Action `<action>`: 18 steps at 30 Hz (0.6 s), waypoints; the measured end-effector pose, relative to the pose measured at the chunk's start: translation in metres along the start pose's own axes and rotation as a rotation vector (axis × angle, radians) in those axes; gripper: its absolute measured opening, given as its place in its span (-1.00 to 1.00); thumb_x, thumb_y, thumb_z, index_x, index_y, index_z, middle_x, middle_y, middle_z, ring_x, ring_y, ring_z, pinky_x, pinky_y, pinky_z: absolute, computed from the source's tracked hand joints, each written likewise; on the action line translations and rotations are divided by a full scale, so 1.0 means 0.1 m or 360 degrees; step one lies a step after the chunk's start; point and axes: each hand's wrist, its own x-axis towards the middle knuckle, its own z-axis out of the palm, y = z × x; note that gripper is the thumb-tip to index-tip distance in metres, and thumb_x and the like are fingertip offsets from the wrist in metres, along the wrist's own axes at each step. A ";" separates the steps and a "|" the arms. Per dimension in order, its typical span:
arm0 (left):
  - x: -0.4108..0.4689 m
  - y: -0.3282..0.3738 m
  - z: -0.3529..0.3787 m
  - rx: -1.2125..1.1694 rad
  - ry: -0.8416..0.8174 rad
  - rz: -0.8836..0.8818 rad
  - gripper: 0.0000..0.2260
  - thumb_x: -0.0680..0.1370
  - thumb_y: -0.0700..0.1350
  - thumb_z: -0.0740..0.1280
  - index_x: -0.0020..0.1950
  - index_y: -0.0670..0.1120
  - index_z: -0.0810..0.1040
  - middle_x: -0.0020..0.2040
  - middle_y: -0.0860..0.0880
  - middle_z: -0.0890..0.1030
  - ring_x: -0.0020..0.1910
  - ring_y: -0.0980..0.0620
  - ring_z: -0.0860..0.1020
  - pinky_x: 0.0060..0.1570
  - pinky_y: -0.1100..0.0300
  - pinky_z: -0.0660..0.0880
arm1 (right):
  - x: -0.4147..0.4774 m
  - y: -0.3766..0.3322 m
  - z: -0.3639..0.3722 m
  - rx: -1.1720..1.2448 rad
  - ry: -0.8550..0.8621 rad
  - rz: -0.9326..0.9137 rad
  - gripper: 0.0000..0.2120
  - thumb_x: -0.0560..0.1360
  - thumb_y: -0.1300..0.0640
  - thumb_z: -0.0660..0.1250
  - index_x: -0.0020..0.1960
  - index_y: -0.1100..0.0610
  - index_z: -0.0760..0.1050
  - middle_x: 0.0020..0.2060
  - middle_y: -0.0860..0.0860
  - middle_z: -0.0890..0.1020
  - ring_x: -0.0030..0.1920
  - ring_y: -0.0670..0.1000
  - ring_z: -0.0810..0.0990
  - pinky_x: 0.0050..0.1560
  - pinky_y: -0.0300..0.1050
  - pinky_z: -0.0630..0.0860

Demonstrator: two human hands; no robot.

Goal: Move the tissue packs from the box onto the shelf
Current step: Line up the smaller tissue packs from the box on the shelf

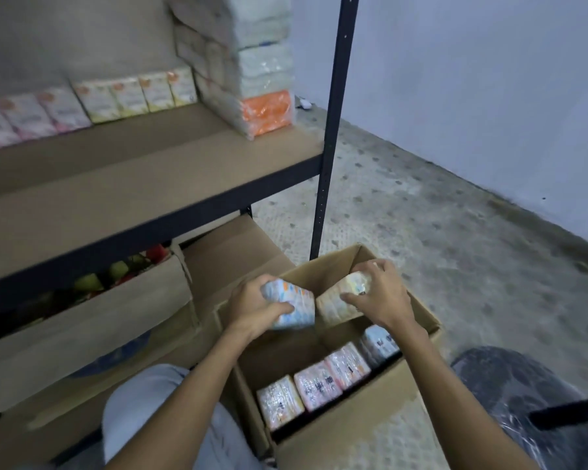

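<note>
An open cardboard box [353, 432] sits on the floor in front of me. Several tissue packs [316, 385] stand in a row along its near side. My left hand [252, 303] grips a blue-and-white tissue pack [291, 305] above the box's far left. Just to the right, my right hand [377, 293] grips a pale yellow tissue pack [336, 301] over the box's far end. The brown shelf board [133, 184] lies up and to the left, with a row of pink and yellow packs [92, 103] along its back.
A tall stack of wrapped bundles [248, 69] stands at the shelf's right end by the black upright post [330, 137]. Under the shelf are cardboard boxes, one holding fruit-like items [116, 273]. A dark plastic-covered object [530, 401] lies on the floor at right.
</note>
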 end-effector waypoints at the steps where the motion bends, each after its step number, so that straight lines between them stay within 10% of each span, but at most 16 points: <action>1: -0.06 0.06 -0.11 0.0016 0.0024 0.0066 -0.56 0.12 0.07 0.51 -0.02 0.08 0.60 -0.11 0.14 0.63 -0.13 0.11 0.60 -0.10 0.16 0.56 | -0.04 -0.07 -0.08 0.0002 0.0046 -0.0032 -0.47 0.28 -0.18 0.50 0.19 -0.10 0.46 0.31 -0.01 0.34 0.14 0.06 0.51 0.11 0.07 0.51; 6: -0.35 0.37 -0.61 -0.0120 0.0061 0.0269 -0.61 0.25 -0.16 0.57 0.04 0.00 0.60 -0.03 0.04 0.58 -0.14 0.16 0.57 -0.28 0.49 0.45 | -0.27 -0.43 -0.53 0.0062 0.0323 -0.0171 -0.47 0.24 -0.14 0.53 0.17 -0.09 0.50 0.24 -0.02 0.41 0.15 0.04 0.51 0.09 -0.02 0.50; 10: -0.63 0.61 -0.98 -0.0208 0.0124 0.0405 -0.53 0.12 0.04 0.54 0.01 0.11 0.60 -0.02 0.06 0.64 -0.10 0.07 0.63 -0.08 0.08 0.61 | -0.53 -0.76 -0.96 0.0110 0.0525 -0.0289 -0.49 0.26 -0.13 0.54 0.15 -0.08 0.52 0.25 -0.01 0.43 0.04 -0.08 0.46 0.00 -0.12 0.43; 18: -1.26 1.07 -1.87 -0.0427 0.0224 0.0687 -0.64 0.29 -0.24 0.56 0.00 0.07 0.63 -0.07 0.09 0.66 -0.11 0.18 0.63 -0.23 0.21 0.60 | -0.96 -1.33 -1.79 0.0387 0.0847 -0.0451 -0.54 0.21 -0.03 0.59 0.07 -0.07 0.56 0.15 -0.06 0.47 0.09 -0.14 0.42 -0.01 -0.25 0.45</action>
